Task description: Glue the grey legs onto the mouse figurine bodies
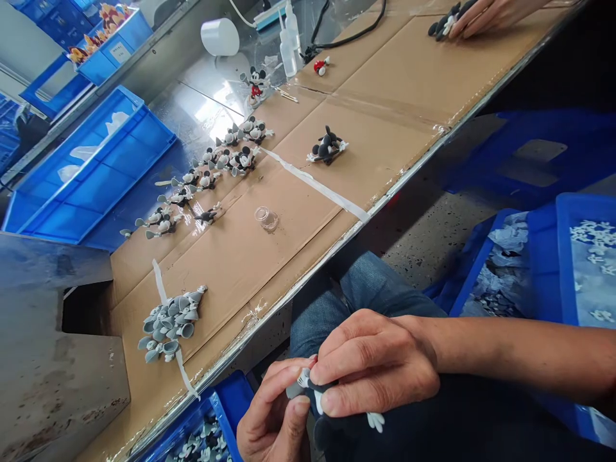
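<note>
Over my lap, my left hand point(274, 420) and my right hand point(373, 362) are closed together on one small toy figure point(312, 393) with black, grey and white parts. Its white glove sticks out below my right thumb. The fingers of both hands pinch it from either side. On the cardboard-covered bench point(394, 83) lie a heap of grey parts point(168, 321), a long row of black-and-white figures point(212, 170), and a separate small cluster of figures point(328, 146).
A small clear cup point(267, 218) stands on the cardboard. A finished figure point(256, 82), two squeeze bottles point(290, 38) and a black cable sit further back. Another person's hand point(481, 16) holds figures at the far end. Blue bins point(91, 167) flank the bench, one with white parts point(594, 263) at my right.
</note>
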The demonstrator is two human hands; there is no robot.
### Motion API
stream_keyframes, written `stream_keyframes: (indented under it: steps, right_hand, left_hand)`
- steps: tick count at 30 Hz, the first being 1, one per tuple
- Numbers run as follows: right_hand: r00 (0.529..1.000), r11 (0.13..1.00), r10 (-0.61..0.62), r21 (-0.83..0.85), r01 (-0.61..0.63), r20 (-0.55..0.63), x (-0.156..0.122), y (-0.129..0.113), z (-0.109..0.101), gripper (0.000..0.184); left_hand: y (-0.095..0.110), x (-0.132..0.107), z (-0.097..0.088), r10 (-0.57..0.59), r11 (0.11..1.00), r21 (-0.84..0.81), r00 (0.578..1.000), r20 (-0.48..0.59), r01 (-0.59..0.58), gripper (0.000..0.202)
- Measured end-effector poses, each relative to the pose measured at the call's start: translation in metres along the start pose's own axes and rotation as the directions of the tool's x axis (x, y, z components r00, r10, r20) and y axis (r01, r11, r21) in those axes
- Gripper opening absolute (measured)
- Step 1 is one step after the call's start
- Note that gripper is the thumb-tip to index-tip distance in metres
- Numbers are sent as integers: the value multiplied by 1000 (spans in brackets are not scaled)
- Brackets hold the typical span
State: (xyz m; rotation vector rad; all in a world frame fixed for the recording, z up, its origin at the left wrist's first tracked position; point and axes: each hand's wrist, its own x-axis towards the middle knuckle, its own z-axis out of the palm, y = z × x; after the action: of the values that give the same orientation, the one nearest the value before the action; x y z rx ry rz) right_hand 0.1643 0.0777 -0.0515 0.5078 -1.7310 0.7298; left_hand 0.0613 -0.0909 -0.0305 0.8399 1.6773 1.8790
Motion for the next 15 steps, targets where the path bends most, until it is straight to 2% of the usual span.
stream_keyframes:
  steps: [5,8,10,12,15]
  right_hand:
    - [1000,998,-6,-55,6,-1,-1,-2,5,25]
    - [1000,997,-10,-72,8,-16,1,-2,5,24]
    - [1000,996,-3,-86,0,-30,3,-2,3,22]
    - [999,994,34,-106,-36,-18,4,-1,1,20]
    - [992,982,121,-140,-123,-23,3,-2,-1,24]
  left_hand:
    - [14,-10,12,-180,979,-104,982,-65,172,35]
    - [13,-10,11,-313,928,-230,948,-61,292,52]
    - [8,-9,9,-355,899,-295,933,-60,323,64]
    - [1,-10,8,-321,906,-323,942,-100,274,61]
    - [-7,-14,11,-163,949,-296,972,-171,107,43]
